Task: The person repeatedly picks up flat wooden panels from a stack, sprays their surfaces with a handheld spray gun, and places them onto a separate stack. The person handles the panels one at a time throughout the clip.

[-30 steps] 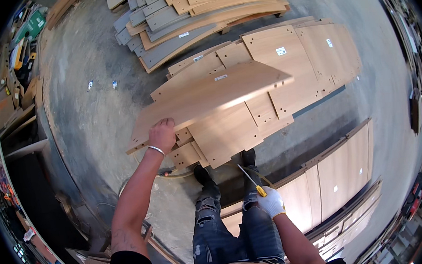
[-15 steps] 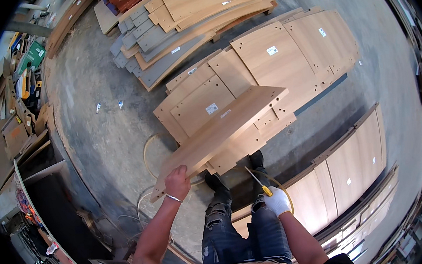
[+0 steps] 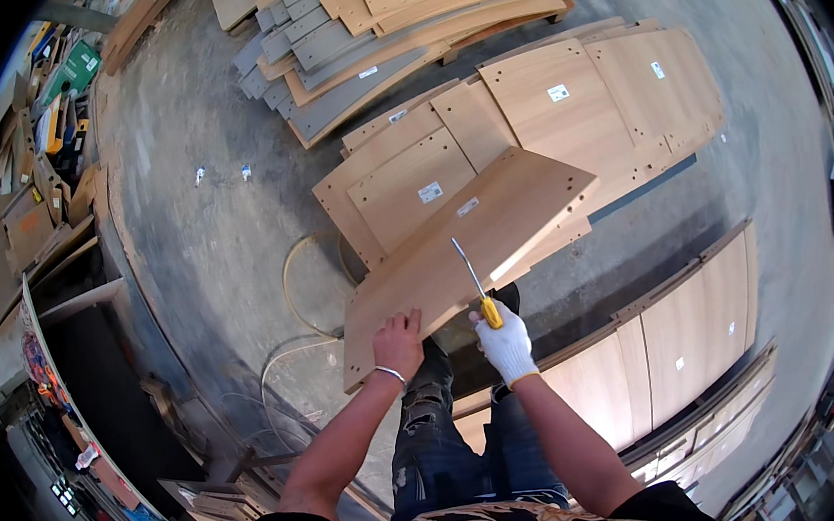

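A light wood-grain panel (image 3: 455,242) with holes near its far end slants over a pile of similar boards. My bare left hand (image 3: 400,345), with a bracelet at the wrist, grips its near long edge, fingers on the upper face. In a white knit glove, my right hand (image 3: 507,344) is closed around a yellow-handled air blow gun (image 3: 491,314). Its thin metal nozzle points up and slightly left, in front of the panel's face. How the right fingers wrap the handle is partly hidden.
Beneath and beyond the panel lie stacked boards (image 3: 562,99) with labels; another stack (image 3: 369,56) stands behind. More panels (image 3: 687,346) lie at right. A thin hose (image 3: 286,272) loops on the floor. Cardboard scraps (image 3: 32,230) and a black-surfaced table (image 3: 111,387) are at left.
The panel has turned so its broad face shows more. My left hand has shifted right along with it. My right hand has risen up and left, bringing the air blow gun to the panel.
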{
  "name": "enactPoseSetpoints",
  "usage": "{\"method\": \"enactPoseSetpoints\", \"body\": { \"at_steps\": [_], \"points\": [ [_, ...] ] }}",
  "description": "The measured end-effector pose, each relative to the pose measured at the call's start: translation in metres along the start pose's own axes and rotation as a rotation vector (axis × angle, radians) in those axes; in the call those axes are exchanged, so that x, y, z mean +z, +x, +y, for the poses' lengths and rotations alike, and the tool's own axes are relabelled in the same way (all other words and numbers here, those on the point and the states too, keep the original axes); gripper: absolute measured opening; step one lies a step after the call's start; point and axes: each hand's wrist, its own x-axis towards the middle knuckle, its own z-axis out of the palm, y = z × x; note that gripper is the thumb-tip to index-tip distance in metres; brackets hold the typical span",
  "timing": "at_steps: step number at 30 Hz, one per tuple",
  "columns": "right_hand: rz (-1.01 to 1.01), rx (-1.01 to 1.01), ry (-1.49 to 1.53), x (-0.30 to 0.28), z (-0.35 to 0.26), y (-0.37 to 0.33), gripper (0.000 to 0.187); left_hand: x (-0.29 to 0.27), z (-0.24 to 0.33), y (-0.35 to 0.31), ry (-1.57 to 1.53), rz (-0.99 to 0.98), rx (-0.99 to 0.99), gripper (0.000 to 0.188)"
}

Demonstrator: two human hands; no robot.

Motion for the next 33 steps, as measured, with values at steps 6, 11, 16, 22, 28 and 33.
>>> {"method": "enactPoseSetpoints", "body": {
  "at_steps": [6, 11, 16, 22, 28, 33],
  "points": [
    [0.321, 0.155, -0.085, 0.057, 0.006, -0.012, 0.047, 0.036, 0.024, -0.019, -0.022, -0.019, 0.033, 0.057],
    [0.489, 0.116, 0.28, 0.065, 0.059, -0.003, 0.056, 0.037, -0.018, -0.002, -0.448, -0.157, 0.06, 0.061],
    [0.366, 0.156, 0.358, 0.076, 0.037, -0.009, 0.054, 0.173, -0.201, -0.036, -0.854, 0.052, -1.088, 0.064],
    [0.407, 0.192, 0.454, 0.065, 0.053, -0.004, 0.039, 0.154, -0.158, -0.066, -1.867, 0.137, -1.151, 0.048],
    [0.207, 0.215, 0.726, 0.076, 0.051, -0.026, 0.025, 0.034, -0.147, -0.123, -1.522, 0.506, -1.1, 0.04],
    [-0.06, 0.249, 0.691, 0.114, 0.051, -0.06, 0.02, -0.018, -0.153, -0.212, -1.233, 0.714, -1.096, 0.049]
  ]
}}
